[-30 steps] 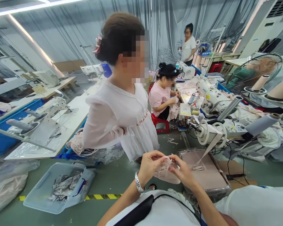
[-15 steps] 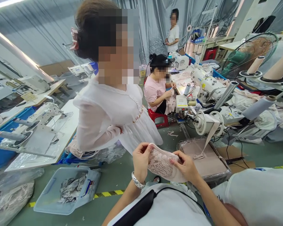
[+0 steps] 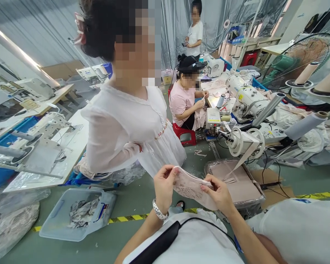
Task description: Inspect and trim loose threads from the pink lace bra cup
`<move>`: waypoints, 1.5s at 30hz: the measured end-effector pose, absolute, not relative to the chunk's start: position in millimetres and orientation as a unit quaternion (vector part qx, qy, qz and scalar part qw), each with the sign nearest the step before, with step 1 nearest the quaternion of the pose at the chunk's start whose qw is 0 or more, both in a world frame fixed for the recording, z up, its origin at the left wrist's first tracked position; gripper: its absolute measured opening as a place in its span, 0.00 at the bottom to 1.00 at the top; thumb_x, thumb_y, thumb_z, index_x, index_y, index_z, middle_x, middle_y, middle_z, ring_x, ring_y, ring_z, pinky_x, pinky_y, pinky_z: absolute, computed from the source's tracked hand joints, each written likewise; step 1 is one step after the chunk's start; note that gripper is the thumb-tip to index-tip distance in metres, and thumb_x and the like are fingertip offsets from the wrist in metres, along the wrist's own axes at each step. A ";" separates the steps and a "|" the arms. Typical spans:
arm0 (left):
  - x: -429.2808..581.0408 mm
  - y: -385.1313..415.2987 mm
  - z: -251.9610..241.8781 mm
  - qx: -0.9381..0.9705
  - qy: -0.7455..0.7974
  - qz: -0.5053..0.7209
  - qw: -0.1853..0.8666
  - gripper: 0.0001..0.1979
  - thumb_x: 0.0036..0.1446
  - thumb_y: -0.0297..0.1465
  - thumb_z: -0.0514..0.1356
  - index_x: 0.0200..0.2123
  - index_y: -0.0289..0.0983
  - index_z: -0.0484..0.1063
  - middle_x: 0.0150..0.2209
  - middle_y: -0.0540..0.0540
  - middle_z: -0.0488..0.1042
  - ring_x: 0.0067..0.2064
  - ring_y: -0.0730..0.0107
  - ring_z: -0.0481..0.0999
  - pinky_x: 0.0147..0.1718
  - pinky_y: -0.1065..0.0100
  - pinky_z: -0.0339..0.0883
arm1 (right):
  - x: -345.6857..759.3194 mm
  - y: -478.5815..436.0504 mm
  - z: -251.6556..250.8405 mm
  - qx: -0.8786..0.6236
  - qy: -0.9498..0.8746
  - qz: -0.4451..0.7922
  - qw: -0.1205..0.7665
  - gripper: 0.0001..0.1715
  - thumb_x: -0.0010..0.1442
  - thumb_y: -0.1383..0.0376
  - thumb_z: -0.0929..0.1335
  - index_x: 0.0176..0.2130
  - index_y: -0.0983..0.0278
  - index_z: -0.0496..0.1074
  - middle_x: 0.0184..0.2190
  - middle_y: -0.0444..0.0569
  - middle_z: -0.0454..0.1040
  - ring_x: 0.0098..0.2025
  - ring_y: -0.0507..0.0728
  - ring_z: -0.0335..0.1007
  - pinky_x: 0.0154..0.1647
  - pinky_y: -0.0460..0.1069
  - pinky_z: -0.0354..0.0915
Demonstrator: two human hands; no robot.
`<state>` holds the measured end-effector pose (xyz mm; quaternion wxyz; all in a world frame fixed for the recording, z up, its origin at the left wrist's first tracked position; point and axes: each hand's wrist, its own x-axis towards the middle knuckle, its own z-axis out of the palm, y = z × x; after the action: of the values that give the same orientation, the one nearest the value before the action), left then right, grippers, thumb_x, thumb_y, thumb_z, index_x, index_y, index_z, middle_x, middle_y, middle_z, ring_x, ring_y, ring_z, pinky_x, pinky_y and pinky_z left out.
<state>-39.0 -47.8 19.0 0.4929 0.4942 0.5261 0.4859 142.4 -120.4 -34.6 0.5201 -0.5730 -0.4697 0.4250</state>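
A pale pink lace bra cup [image 3: 191,189] is stretched between my two hands in front of my body. My left hand [image 3: 164,187], with a silver band at its wrist, pinches the cup's upper left corner between thumb and fingers. At the other end, my right hand [image 3: 217,192] grips the upper right edge, its thumb on the near side. The cup's top edge runs between the two grips, and its lower part hangs free. What lies behind the fabric, including some fingertips, is hidden.
A person in white [image 3: 126,128] stands close at the left; another in pink [image 3: 184,102] sits beside a sewing machine [image 3: 244,95]. A clear plastic bin [image 3: 63,216] stands on the floor at left. Right of my hands is a plastic-wrapped box [image 3: 233,179].
The lace cup has tilted, showing more of its top rim and less of its lace face. Both hands keep their grips. The camera view has shifted slightly.
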 end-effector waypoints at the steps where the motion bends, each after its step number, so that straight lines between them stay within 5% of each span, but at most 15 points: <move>1: -38.9 -48.2 19.3 0.495 0.525 0.486 0.494 0.16 0.50 0.45 0.67 0.28 0.37 0.76 0.27 0.49 0.75 0.31 0.72 0.70 0.32 0.71 0.65 | 142.8 -120.8 -35.2 -0.572 -0.472 0.422 0.522 0.22 0.54 0.48 0.71 0.25 0.62 0.69 0.23 0.42 0.62 0.26 0.51 0.56 0.27 0.46 0.55; 10: -37.4 -49.9 18.0 0.485 0.511 0.501 0.501 0.16 0.50 0.45 0.68 0.27 0.36 0.76 0.26 0.49 0.76 0.29 0.72 0.72 0.31 0.72 0.67 | 143.9 -122.2 -30.8 -0.561 -0.478 0.398 0.546 0.13 0.55 0.55 0.72 0.29 0.62 0.71 0.25 0.42 0.62 0.28 0.52 0.57 0.30 0.47 0.55; 31: -26.8 -54.3 34.6 0.488 0.454 0.512 0.541 0.14 0.47 0.41 0.69 0.26 0.36 0.76 0.25 0.49 0.76 0.28 0.73 0.73 0.30 0.72 0.69 | 152.9 -126.8 -35.2 -0.547 -0.526 0.380 0.528 0.13 0.59 0.56 0.70 0.30 0.61 0.71 0.26 0.44 0.69 0.29 0.54 0.65 0.30 0.46 0.62; 37: -16.4 -58.6 30.6 0.502 0.421 0.444 0.611 0.13 0.47 0.39 0.69 0.27 0.35 0.76 0.27 0.47 0.78 0.30 0.71 0.75 0.32 0.71 0.70 | 146.0 -115.7 -13.1 -0.514 -0.613 0.306 0.516 0.21 0.64 0.52 0.66 0.53 0.59 0.71 0.47 0.52 0.76 0.49 0.60 0.72 0.47 0.51 0.67; 41: -10.5 -59.9 29.4 0.516 0.412 0.436 0.612 0.10 0.47 0.36 0.69 0.28 0.36 0.75 0.28 0.48 0.77 0.31 0.72 0.75 0.33 0.71 0.70 | 131.2 -107.7 2.9 -0.542 -0.572 0.261 0.557 0.10 0.63 0.56 0.68 0.39 0.59 0.76 0.33 0.47 0.76 0.35 0.55 0.71 0.37 0.48 0.66; 45: -10.0 -57.3 28.9 0.506 0.422 0.441 0.609 0.14 0.44 0.33 0.70 0.32 0.37 0.70 0.25 0.53 0.74 0.29 0.74 0.74 0.32 0.72 0.69 | 124.6 -103.5 7.8 -0.534 -0.520 0.305 0.593 0.10 0.59 0.58 0.72 0.30 0.60 0.76 0.26 0.44 0.70 0.29 0.53 0.64 0.30 0.47 0.61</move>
<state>-10.0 -57.3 28.9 0.6093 0.5063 0.4220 0.4408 124.6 -103.5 7.8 0.5926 -0.5343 -0.5200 0.3048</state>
